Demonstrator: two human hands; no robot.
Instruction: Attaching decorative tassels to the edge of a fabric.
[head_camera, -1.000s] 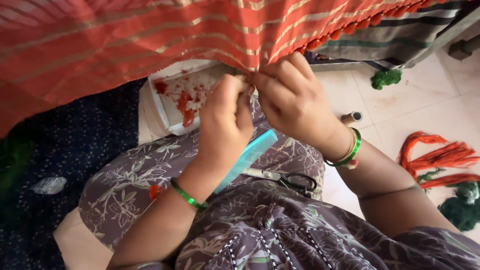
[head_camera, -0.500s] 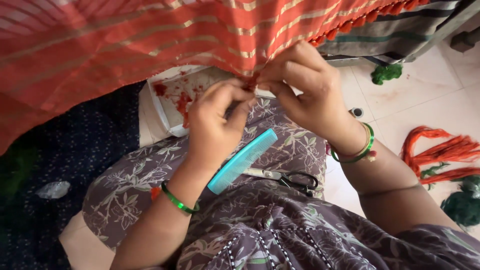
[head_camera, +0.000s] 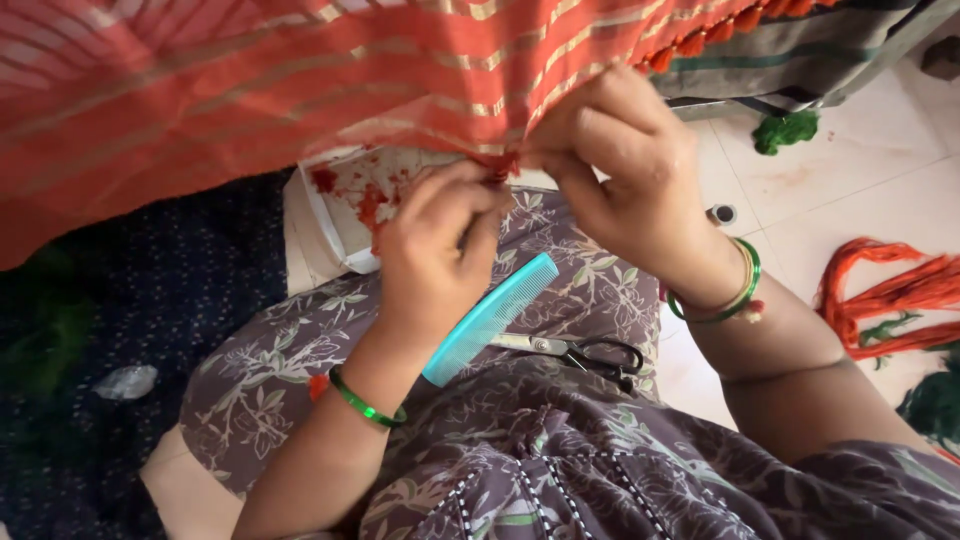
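Lap: we see a grey-purple floral garment (head_camera: 560, 440) nearest us, with a turquoise comb (head_camera: 488, 318) lying slantwise on it and black-handled scissors (head_camera: 580, 352) just beside the comb's lower end.
Left hand: our left hand (head_camera: 435, 265), a green bangle at its wrist, is closed, fingertips pinched on the red tassel (head_camera: 497, 166) at the cloth's hem.
Right hand: our right hand (head_camera: 620, 165) is curled shut, gripping the hem fold just beside the tassel, touching the left fingertips.
Cloth: the orange-red fabric with gold stripes (head_camera: 250, 90) hangs across the top, above the lap; its edge carries a row of small red tassels (head_camera: 700, 42) running up to the right.
Beyond: a white tray (head_camera: 345, 215) with red thread scraps lies under the cloth; orange thread bundles (head_camera: 900, 300) rest on the tiled floor, well apart.
Change: against half a second ago, the hands have shifted slightly right along the hem, the same pinch kept.
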